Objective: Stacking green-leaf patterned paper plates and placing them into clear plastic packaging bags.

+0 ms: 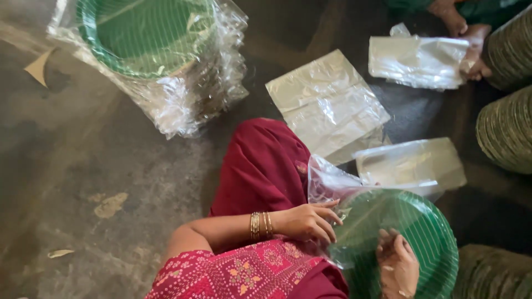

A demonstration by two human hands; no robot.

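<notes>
- Left hand point(307, 221) pinches the mouth of a clear plastic bag point(332, 185) over the lap.
- Right hand point(398, 266), fingers curled, grips green plates point(413, 232) partly inside it.
- Thin film could tear on the plate rim, or the plates slip to the floor point(83, 166).

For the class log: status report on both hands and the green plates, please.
Left hand gripping clear bag. Right hand on stack of green plates, partly inside the bag. Loose bags on the floor ahead.

A stack of round green ribbed plates point(410, 232) sits tilted on the lap, half inside a clear crinkled plastic bag point(332, 185), its mouth open.
</notes>
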